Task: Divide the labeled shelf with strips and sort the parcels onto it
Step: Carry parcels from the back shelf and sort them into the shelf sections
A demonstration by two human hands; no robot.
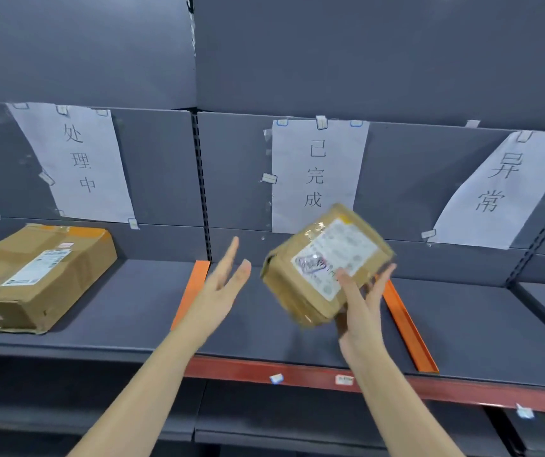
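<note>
A small brown parcel (pixel 323 258) with a white label hangs tilted above the middle section of the grey shelf (pixel 132 308). My right hand (pixel 360 311) holds it from below right, thumb on the label and fingers behind. My left hand (pixel 221 285) is held up just left of the parcel with straight fingers, not touching it. Two orange strips (pixel 195 282) (pixel 409 331) lie front to back on the shelf and bound the middle section. A large brown parcel (pixel 40 275) lies in the left section.
Three paper labels are taped to the back wall: left (pixel 79 159), middle (pixel 317 173), right (pixel 498 189). A red beam (pixel 297 374) runs along the shelf's front edge. Another grey shelf lies below.
</note>
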